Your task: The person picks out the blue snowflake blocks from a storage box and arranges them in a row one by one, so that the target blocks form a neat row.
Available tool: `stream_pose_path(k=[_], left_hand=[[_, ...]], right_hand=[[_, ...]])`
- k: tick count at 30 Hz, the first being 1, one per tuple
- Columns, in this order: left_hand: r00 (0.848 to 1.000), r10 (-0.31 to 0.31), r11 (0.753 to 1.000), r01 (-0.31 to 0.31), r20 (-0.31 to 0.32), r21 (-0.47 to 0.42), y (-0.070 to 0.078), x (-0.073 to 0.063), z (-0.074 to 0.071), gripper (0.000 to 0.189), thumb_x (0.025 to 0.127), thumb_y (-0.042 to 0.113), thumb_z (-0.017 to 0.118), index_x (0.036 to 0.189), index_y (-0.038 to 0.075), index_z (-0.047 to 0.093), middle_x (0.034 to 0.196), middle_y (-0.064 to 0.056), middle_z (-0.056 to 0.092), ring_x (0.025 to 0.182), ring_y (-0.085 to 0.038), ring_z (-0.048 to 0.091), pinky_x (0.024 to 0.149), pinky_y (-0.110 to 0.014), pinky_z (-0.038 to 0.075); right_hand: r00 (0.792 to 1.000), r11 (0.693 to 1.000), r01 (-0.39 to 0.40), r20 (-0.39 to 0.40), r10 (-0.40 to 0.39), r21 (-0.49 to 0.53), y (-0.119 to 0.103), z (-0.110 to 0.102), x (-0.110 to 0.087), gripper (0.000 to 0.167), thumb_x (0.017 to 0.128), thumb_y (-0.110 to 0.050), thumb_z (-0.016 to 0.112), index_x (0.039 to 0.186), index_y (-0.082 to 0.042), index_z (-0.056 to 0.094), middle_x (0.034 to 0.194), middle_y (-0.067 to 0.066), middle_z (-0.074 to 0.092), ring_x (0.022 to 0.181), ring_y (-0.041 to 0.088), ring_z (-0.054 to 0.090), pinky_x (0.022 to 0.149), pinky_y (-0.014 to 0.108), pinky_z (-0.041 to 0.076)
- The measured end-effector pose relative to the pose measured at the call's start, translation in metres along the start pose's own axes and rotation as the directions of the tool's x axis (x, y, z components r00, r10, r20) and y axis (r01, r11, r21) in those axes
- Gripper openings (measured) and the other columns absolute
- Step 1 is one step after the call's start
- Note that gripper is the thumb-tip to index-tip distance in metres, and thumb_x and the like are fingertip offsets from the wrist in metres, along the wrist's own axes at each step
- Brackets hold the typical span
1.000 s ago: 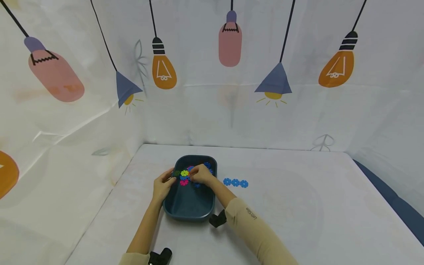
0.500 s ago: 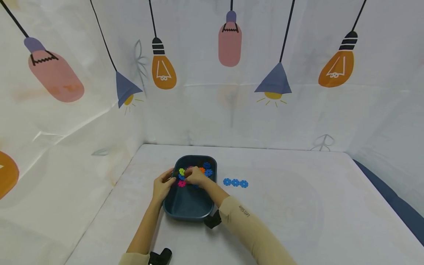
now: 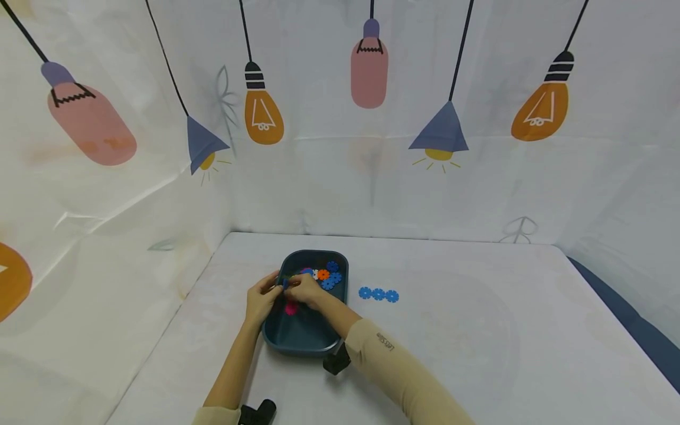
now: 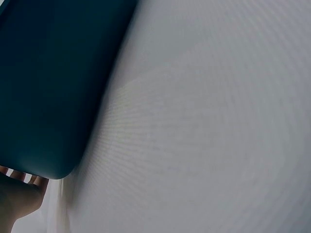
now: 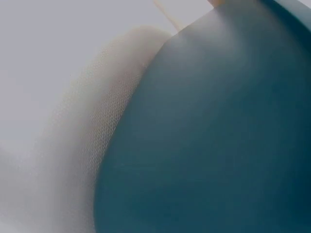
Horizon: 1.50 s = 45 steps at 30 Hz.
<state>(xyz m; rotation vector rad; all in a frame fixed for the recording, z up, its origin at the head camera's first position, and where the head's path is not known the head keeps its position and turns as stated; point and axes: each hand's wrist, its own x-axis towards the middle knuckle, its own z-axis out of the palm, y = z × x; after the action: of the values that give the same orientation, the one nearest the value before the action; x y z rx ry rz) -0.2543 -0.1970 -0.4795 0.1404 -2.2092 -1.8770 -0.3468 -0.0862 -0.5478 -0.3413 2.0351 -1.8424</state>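
Handling: right hand (image 3: pixel 305 290) is apparently pinching thin blue plastic piece (image 3: pixel 285 284) | left hand (image 3: pixel 261 300) is gripping dark-teal rectangular plastic tray (image 3: pixel 301 333) | firm bracing is probably aiding control

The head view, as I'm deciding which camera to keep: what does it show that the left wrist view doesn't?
Head view only: the right hand, the row of three blue flower pieces, an orange flower piece and printed lamps.
Left wrist view only: a close look at the outer wall of the tray.
Both: the tray, the left hand and the white table.
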Motion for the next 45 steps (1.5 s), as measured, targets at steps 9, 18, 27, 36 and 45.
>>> stream_pose_path(k=[9,18,27,36,45], left_hand=[[1.000,-0.002,1.000,0.002,0.022,-0.018,0.000,0.000,-0.001,0.041,0.088,-0.004,0.057,0.129,-0.005,0.053,0.127,-0.027,0.054,0.117,-0.037,0.051,0.077,-0.011,0.043],[1.000,0.008,1.000,-0.008,0.019,-0.014,0.000,-0.001,0.002,0.041,0.088,-0.001,0.058,0.129,-0.006,0.053,0.126,-0.028,0.054,0.114,-0.038,0.053,0.076,-0.011,0.043],[1.000,0.012,0.999,-0.013,-0.013,-0.033,0.000,0.001,0.003,0.041,0.087,-0.005,0.059,0.127,-0.009,0.054,0.123,-0.030,0.055,0.113,-0.040,0.053,0.074,-0.008,0.042],[1.000,0.003,1.000,-0.003,-0.015,0.003,-0.002,0.001,0.001,0.041,0.087,-0.003,0.059,0.128,-0.007,0.053,0.126,-0.029,0.054,0.115,-0.040,0.053,0.076,-0.007,0.040],[1.000,-0.004,1.000,0.004,-0.020,0.000,-0.001,0.002,0.002,0.041,0.087,-0.003,0.060,0.127,-0.007,0.054,0.125,-0.028,0.055,0.115,-0.039,0.053,0.076,-0.007,0.041]], right_hand=[[0.987,0.981,-0.064,-0.154,0.036,-0.184,-0.082,0.010,-0.072,0.025,0.082,0.001,0.064,0.103,0.012,0.065,0.094,0.020,0.068,0.082,0.026,0.067,0.071,0.031,0.055],[0.983,0.997,0.018,-0.181,-0.004,0.075,-0.089,-0.008,-0.080,0.025,0.085,0.011,0.052,0.107,0.020,0.060,0.094,0.026,0.064,0.077,0.030,0.069,0.070,0.029,0.055],[0.993,0.988,0.080,-0.097,-0.067,0.132,-0.094,-0.038,-0.088,0.028,0.087,0.007,0.057,0.113,0.015,0.060,0.093,0.030,0.066,0.072,0.025,0.070,0.068,0.029,0.055],[0.988,0.986,0.140,-0.083,-0.133,0.090,-0.103,-0.076,-0.108,0.027,0.089,0.003,0.058,0.112,0.016,0.060,0.099,0.032,0.064,0.078,0.031,0.069,0.076,0.041,0.053],[0.977,0.984,0.133,-0.181,-0.111,0.116,-0.091,-0.135,-0.139,0.028,0.091,0.002,0.056,0.114,0.018,0.057,0.098,0.023,0.067,0.070,0.010,0.067,0.072,0.029,0.055]])
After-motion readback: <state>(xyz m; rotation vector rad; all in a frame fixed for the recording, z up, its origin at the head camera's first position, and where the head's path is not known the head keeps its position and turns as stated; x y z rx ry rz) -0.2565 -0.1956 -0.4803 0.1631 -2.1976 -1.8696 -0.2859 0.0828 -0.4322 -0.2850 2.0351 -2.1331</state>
